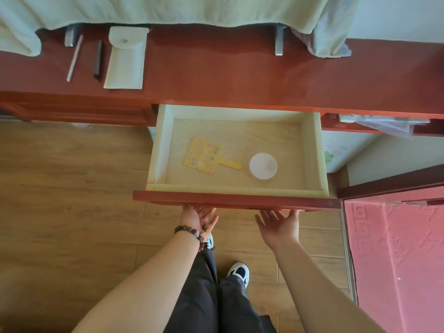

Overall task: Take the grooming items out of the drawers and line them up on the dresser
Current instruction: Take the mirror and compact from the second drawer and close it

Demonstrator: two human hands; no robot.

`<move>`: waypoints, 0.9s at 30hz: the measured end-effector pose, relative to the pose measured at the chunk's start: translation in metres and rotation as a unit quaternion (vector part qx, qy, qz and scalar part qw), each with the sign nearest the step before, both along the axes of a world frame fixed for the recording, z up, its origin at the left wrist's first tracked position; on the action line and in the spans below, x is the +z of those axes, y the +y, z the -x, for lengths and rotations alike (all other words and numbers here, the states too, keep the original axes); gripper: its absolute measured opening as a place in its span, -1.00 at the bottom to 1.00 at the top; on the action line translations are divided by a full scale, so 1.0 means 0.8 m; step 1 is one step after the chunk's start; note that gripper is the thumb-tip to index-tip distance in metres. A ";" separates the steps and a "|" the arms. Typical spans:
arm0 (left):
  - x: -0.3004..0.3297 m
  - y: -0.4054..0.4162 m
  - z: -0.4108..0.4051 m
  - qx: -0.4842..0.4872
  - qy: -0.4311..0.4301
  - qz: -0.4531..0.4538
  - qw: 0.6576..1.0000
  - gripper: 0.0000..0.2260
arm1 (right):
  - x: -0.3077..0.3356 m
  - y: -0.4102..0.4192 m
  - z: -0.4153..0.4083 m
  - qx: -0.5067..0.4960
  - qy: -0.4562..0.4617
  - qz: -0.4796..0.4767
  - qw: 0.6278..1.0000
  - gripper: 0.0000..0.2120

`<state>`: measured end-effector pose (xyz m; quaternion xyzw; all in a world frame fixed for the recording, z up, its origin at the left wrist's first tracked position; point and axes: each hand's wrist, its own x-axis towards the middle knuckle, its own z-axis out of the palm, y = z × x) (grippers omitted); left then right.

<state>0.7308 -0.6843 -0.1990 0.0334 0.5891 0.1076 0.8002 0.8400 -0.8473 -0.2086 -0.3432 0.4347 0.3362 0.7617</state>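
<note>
Both palms face up under the red wooden front of the pulled-out drawer (236, 200). The left hand (198, 218), with a beaded bracelet (189, 233), and the right hand (280, 227) have straight fingers touching its underside, gripping nothing. Inside lie a yellow flat paddle-shaped hand mirror (206, 156) and, just beside its handle, a round white compact (263, 166). On the red dresser top (228, 68), at the left, lie a pink pencil (74, 58), a dark pencil (97, 60) and a pale pouch (125, 58).

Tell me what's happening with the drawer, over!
Both hands, left hand and right hand, open under drawer front. Drawer open: yellow hand mirror, round white compact inside. Nothing blocking.
</note>
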 end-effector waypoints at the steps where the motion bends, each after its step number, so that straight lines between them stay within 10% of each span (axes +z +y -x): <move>1: 0.002 0.000 0.005 -0.035 0.003 -0.002 0.999 -0.49 | 0.002 -0.003 0.000 0.012 0.001 0.004 1.000 -0.29; 4: 0.021 -0.004 0.018 -0.245 0.051 -0.053 0.967 -0.54 | 0.015 -0.015 -0.004 0.118 0.002 0.057 0.991 -0.45; 8: 0.078 -0.020 0.018 -0.531 0.076 -0.181 0.825 -0.70 | 0.069 -0.031 -0.005 0.376 -0.043 0.081 0.922 -0.68; 13: 0.152 -0.019 -0.008 -0.503 0.017 -0.388 0.772 -0.77 | 0.145 -0.013 -0.040 0.496 -0.226 0.073 0.836 -0.75; 17: 0.150 0.019 -0.048 -0.534 0.125 -0.545 0.634 -0.72 | 0.147 0.034 -0.076 0.533 -0.369 0.266 0.713 -0.65; 22: 0.081 0.057 -0.097 -0.674 0.246 -0.484 0.500 -0.56 | 0.094 0.085 -0.095 0.615 -0.401 0.421 0.532 -0.25; 27: 0.034 0.072 -0.123 -0.695 0.324 -0.443 0.465 -0.29 | 0.056 0.112 -0.103 0.687 -0.347 0.451 0.451 -0.08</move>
